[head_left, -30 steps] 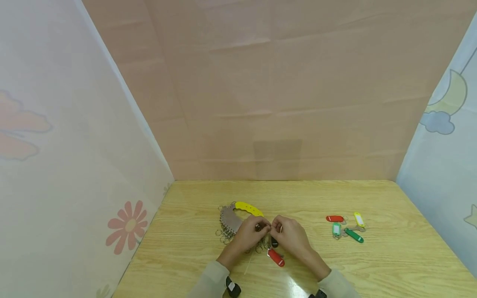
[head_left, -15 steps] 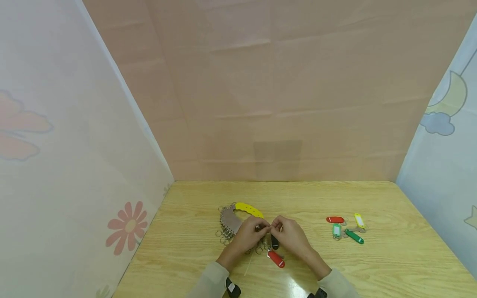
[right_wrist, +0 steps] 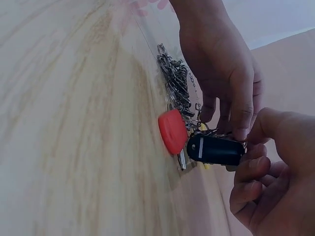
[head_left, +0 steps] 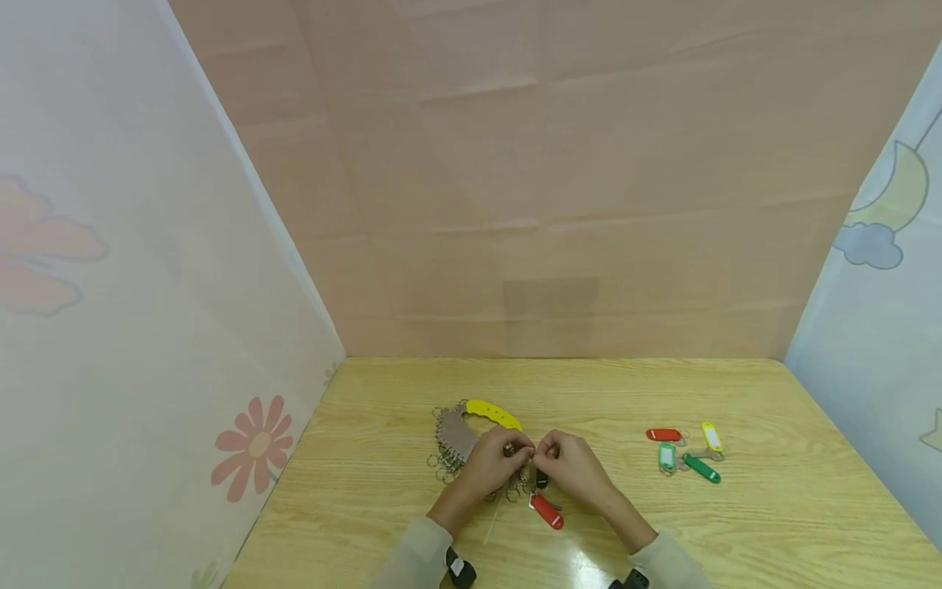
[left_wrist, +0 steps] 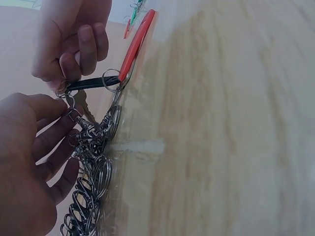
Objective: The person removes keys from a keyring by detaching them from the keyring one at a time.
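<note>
A key holder (head_left: 454,433) with a curved grey plate and a yellow grip (head_left: 491,411) lies on the table, metal rings and clasps along its edge. My left hand (head_left: 489,465) pinches one of its small split rings (left_wrist: 68,101). Against those fingertips, my right hand (head_left: 577,468) pinches the ring end of a black key tag (right_wrist: 216,150). A key (left_wrist: 82,101) hangs beside the tag, partly hidden. Just below the hands a red key tag (head_left: 547,511) lies by the rings. Exactly how the two rings meet is hidden by the fingers.
On the right of the table lie a red tag (head_left: 664,434), a yellow tag (head_left: 710,436), a light green tag (head_left: 666,456) and a dark green tag (head_left: 702,468), with keys. A thin pale strip (head_left: 491,523) lies near the left wrist. Cloth walls surround the table.
Both hands stay together at the same spot, with only small finger movements. The black tag swings slightly below the right hand. The view shifts a little.
</note>
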Demonstrator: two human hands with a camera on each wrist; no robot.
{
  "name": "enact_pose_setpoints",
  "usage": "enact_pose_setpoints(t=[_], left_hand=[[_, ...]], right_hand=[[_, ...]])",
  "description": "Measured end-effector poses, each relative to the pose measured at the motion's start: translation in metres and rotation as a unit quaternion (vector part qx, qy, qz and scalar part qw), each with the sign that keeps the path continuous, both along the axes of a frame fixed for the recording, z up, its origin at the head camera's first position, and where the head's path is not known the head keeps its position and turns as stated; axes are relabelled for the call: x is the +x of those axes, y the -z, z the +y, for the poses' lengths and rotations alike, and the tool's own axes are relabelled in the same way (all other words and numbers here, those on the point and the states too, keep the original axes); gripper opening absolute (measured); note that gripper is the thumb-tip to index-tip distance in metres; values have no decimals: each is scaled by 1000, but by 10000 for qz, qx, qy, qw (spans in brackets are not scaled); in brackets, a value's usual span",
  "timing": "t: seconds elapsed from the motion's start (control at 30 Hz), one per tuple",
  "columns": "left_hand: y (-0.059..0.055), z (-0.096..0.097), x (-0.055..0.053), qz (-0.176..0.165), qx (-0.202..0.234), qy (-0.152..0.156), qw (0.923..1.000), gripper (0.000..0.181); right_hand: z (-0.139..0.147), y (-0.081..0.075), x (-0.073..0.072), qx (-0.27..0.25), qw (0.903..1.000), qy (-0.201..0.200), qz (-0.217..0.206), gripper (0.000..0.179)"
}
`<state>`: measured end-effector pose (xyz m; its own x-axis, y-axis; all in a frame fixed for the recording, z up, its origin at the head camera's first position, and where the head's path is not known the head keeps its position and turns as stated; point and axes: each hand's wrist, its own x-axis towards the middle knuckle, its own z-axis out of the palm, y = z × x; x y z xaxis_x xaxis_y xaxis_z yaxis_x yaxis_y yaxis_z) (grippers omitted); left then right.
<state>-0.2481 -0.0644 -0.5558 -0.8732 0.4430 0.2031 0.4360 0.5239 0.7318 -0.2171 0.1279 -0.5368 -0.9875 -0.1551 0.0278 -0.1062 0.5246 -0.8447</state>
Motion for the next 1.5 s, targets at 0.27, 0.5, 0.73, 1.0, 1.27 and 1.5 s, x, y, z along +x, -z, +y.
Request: enact_pose_setpoints(t=[0.27,0.5,0.73,1.0,1.27,1.5], left_hand=[[2,-1,-1,-5,57,-34,10000,11],[2,-1,-2,-3,47,-21,10000,12],[1,-1,0,-64,87,64,9999,13],[1,0,0,-82,137,205,9997,14],[5,0,-2,-54,49,227,9997,12],[5,-1,-2,-42,35,143,9999,13]], right_hand=[[0,4,-1,46,10000,-80,-9,5],[-2,6,-2,139,9999,-17,12,8],[-3,6,-2,518,9982,12,310,12],[1,10,-1,558,9949,-168,820,22],[1,9,-1,530,9953,-99,808,16],[-1,5,-1,429,9985,124,327,6]])
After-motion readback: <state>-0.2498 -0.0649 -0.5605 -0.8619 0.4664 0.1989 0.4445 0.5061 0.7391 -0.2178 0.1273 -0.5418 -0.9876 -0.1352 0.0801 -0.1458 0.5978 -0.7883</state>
